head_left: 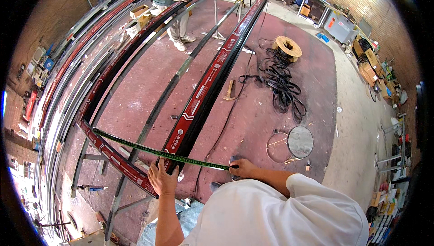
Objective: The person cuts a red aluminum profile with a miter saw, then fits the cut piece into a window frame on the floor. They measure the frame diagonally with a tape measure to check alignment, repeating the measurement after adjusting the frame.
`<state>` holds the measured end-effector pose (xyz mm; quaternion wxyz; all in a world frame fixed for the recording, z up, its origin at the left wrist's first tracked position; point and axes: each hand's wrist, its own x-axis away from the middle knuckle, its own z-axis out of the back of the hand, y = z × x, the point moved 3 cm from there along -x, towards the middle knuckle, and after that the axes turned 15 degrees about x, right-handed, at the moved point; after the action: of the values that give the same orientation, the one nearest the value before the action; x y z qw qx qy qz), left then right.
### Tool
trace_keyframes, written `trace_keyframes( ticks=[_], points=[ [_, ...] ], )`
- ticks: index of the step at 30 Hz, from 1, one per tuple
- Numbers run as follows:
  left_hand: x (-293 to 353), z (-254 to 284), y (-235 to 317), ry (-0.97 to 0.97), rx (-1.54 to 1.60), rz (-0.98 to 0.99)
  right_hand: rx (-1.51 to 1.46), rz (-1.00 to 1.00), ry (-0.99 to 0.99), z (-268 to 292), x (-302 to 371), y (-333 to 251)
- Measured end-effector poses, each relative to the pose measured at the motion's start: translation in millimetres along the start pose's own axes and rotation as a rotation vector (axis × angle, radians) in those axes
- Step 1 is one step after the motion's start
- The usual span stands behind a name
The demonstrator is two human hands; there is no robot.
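Note:
A green measuring tape [135,145] is stretched across the near end of a large rectangular frame [195,103] with black edges and red printed film. My right hand [243,168] is closed on the tape's right end, out past the frame's right side; whether a tape case sits inside the fist is hidden. At the frame's near right corner, my left hand [162,179] rests with its fingers stretched out and apart, the fingertips just by the tape's lower edge. From there the tape runs left to the frame's near left corner. Metal stands [119,192] hold the frame above the floor.
Across the frame, a person [163,2] lays a gloved hand on its far left side. On the reddish floor lie a hammer [230,90], a tangle of black strip [282,83], a spool [288,47] and a round disc [300,141]. Long metal profiles [74,92] are stacked left.

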<state>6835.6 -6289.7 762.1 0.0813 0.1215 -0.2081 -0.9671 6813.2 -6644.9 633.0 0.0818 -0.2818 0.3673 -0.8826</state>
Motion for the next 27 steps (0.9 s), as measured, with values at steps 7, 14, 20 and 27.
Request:
trace_keyframes(
  ticks=[7,14,20,27],
  points=[
    [-3,7,3,-0.028,0.089,0.031,-0.055,0.025,-0.041,-10,-7,1],
    [0,17,3,0.012,0.13,0.073,-0.124,-0.059,-0.076,-18,-6,-1],
    [-1,27,1,0.02,0.206,0.06,-0.023,0.081,-0.002,-18,-10,1],
    [5,27,-13,-0.024,0.323,0.062,0.021,0.135,-0.018,-17,-7,-17]
  ],
)
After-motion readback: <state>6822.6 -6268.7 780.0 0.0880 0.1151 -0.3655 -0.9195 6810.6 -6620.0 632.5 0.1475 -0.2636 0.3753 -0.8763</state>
